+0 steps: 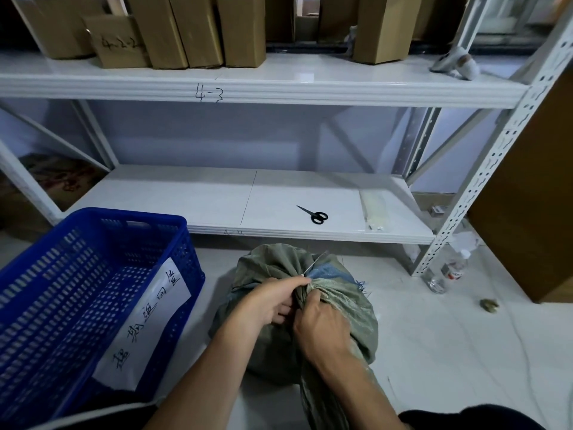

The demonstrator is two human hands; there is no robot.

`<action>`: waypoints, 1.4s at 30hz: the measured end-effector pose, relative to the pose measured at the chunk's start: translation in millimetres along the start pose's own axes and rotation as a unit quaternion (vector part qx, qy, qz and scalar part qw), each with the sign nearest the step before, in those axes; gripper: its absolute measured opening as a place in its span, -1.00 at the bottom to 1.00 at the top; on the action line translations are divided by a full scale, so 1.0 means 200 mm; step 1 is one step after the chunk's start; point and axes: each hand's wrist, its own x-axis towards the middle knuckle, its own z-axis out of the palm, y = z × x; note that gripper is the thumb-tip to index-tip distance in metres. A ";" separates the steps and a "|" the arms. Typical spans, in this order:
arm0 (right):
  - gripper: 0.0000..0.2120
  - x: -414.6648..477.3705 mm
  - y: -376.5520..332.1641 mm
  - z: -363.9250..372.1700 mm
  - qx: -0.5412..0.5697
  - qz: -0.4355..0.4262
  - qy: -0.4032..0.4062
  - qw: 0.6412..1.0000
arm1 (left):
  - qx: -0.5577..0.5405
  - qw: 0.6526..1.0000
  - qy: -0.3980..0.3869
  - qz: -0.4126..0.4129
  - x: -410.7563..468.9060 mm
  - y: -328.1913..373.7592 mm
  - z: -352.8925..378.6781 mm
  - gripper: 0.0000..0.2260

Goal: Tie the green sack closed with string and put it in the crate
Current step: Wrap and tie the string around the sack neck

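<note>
The green woven sack (pixel 269 268) stands on the tiled floor in front of me, its mouth gathered into a bunch. My left hand (pixel 273 302) grips the gathered neck, and a thin string (pixel 314 263) runs up and away from its fingers. My right hand (pixel 319 327) is closed on the neck just right of the left hand; the string there is hidden. The blue plastic crate (pixel 102 228) sits to the left of the sack, with a white paper label leaning inside it.
Black scissors (pixel 314 215) lie on the low white shelf (pixel 217 197) behind the sack. A long pale packet (pixel 373 209) rests at the shelf's right end. Clear bottles (pixel 449 271) stand by the rack leg. Cardboard boxes (pixel 173 29) fill the upper shelf.
</note>
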 end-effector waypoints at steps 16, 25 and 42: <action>-0.63 -0.08 -0.07 0.02 -0.025 -0.025 -0.064 0.997 | -0.077 0.991 0.102 0.043 0.04 -0.05 0.09 -0.80; -0.78 0.10 0.14 -0.14 0.121 0.009 -0.011 0.993 | -0.088 0.992 0.018 0.084 -0.05 -0.10 0.01 -0.80; -0.75 0.16 0.13 0.00 0.030 -0.135 0.004 0.990 | -0.042 0.997 0.007 0.062 -0.11 -0.12 -0.03 -0.85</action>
